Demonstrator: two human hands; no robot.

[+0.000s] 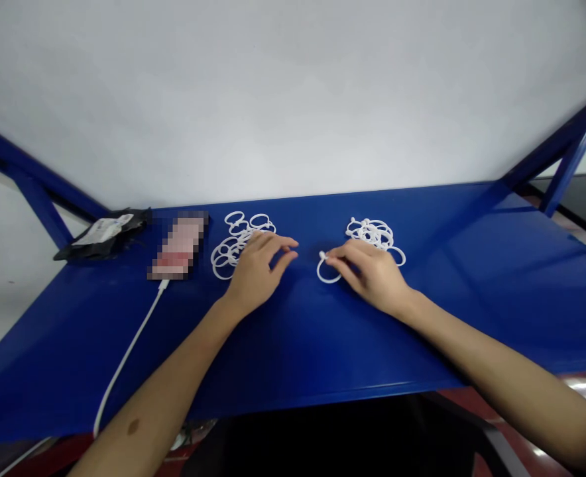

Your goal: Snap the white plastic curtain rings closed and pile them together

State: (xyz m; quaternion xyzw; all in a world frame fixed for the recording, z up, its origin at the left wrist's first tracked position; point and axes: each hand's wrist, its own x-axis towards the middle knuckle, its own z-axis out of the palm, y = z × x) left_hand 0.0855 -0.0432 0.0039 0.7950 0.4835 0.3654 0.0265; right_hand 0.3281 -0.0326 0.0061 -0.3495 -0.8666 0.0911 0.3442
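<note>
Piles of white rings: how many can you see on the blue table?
2: the left pile by the left hand, and the right pile just beyond the right hand. Both are partly hidden.

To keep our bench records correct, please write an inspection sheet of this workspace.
Surface: blue tabletop, shadowed in parts.
Job's things: left pile of white rings, right pile of white rings, one separate white ring.
Clutter: black package, pixelated device.
Hands: left hand at left pile, thumb and forefinger apart, contact unclear; right hand pinching the separate ring.
Cables: white cable from device to front edge.
Surroundings: white wall, blue frame bars at both sides.
</note>
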